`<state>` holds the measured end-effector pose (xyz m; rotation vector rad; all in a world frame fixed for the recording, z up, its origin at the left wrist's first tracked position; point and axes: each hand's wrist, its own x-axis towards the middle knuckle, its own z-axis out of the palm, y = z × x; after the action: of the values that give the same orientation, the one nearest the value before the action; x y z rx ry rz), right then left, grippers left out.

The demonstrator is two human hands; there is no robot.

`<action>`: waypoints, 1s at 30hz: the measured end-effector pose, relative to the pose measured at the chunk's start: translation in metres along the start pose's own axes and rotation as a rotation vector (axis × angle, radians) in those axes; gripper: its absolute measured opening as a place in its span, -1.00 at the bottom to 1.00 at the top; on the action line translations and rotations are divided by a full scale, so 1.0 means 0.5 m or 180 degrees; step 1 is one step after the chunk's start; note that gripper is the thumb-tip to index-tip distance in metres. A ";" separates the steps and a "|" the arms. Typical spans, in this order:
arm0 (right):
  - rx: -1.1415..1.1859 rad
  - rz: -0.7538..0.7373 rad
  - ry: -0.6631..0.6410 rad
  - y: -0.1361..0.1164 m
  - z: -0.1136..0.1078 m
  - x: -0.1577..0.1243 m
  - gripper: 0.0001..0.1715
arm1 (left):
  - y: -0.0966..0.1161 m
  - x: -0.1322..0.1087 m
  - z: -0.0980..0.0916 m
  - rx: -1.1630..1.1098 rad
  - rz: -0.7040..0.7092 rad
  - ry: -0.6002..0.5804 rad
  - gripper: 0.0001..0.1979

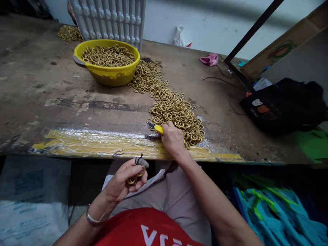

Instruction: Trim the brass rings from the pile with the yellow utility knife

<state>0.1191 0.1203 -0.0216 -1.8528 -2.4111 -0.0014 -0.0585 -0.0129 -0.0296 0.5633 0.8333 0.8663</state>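
My left hand [125,180] is below the table edge over my lap, fingers curled round a small bunch of brass rings [133,179]; one finger wears a grey fingertip cover. My right hand [172,139] rests on the table's taped front edge, closed on a yellow-handled tool [156,128] whose tip points left. The hand touches the near end of a long heap of brass rings [174,110] that runs back toward a yellow bowl [110,75] full of the same rings.
A worn wooden table [44,91] with yellow tape on its front edge. A white slatted crate [110,15] stands behind the bowl, more rings [69,33] beside it. A black bag [285,104] lies at right, a pink cloth [209,59] farther back. Sacks lie on the floor.
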 end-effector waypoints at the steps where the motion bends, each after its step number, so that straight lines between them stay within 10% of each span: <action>1: 0.0199 0.0015 0.0104 0.004 0.000 -0.002 -0.84 | -0.009 0.000 -0.010 0.0129 -0.0091 0.0001 -0.72; 9: 0.3576 0.0699 0.0476 0.016 -0.020 -0.047 -0.86 | -0.063 0.020 -0.045 0.3626 0.0753 0.0992 -0.81; 16: 0.5946 0.1026 -0.0652 -0.016 -0.051 -0.113 -0.67 | 0.030 0.020 0.045 0.1016 0.0829 0.0576 -0.73; 30: 0.5849 0.1034 -0.0754 -0.031 -0.055 -0.201 -0.67 | 0.034 0.020 0.086 0.0052 0.0380 -0.0040 -0.67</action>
<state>0.1321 0.0179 -0.0012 -1.0719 -0.9667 1.7309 -0.0269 0.0001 0.0031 0.6372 0.8021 0.9647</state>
